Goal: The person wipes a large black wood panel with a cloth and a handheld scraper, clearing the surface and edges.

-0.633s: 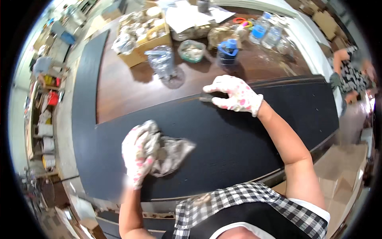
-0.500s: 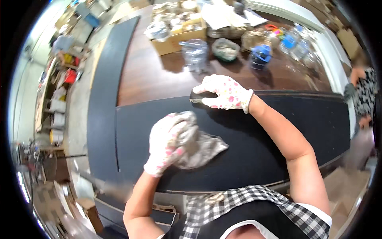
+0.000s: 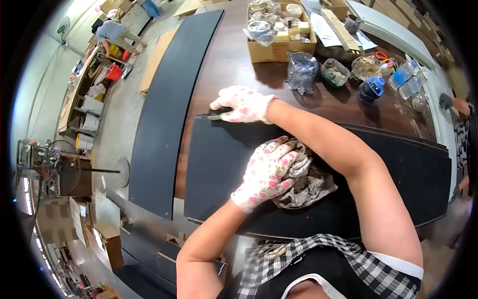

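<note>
Left grip (image 3: 269, 172) clutches a rag (image 3: 311, 189); right grip (image 3: 243, 104) pinches a block (image 3: 214, 117).

Gloved right hand (image 3: 242, 104), fingers curled in a grip, at the black panel's (image 3: 214, 164) far left corner; its arm (image 3: 328, 137) bends above the panel. Gloved left hand (image 3: 269, 172), palm down, fingers flexed, lies left of the panel's middle.
</note>
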`<act>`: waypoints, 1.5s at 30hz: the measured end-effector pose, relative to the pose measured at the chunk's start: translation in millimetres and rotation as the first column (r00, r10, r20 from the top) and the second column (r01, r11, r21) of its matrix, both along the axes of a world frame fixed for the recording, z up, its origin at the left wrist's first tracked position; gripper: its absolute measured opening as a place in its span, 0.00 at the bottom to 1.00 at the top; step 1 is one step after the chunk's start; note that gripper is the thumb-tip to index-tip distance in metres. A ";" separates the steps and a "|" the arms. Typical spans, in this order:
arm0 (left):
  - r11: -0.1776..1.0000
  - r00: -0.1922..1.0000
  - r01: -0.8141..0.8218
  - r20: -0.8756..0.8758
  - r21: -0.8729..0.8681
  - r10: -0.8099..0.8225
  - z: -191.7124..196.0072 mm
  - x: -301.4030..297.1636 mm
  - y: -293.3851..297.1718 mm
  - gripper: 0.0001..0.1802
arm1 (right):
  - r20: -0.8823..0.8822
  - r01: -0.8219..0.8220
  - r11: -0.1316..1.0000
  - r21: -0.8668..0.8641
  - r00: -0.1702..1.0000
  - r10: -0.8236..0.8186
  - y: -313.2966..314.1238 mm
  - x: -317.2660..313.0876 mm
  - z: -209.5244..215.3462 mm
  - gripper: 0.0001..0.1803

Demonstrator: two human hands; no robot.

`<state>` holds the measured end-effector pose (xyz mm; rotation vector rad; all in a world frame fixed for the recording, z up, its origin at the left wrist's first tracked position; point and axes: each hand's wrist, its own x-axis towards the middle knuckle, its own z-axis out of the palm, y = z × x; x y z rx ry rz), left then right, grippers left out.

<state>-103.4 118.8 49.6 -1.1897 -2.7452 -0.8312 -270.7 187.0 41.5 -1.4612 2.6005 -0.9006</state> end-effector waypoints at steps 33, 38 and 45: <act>0.998 0.983 0.045 -0.179 0.048 -0.036 -9.6 4.7 274.5 0.22 | -0.119 0.588 0.792 0.165 0.809 -0.576 605.8 239.4 24.0 0.21; 0.998 0.983 0.061 -0.175 0.013 -0.058 -0.8 7.4 301.0 0.17 | -0.248 0.836 0.455 0.308 0.532 -0.809 720.3 302.1 22.7 0.20; 0.983 0.966 0.184 -0.186 0.022 -0.177 -2.3 17.5 388.3 0.20 | -0.243 0.849 0.440 0.293 0.511 -0.824 658.2 280.7 22.2 0.20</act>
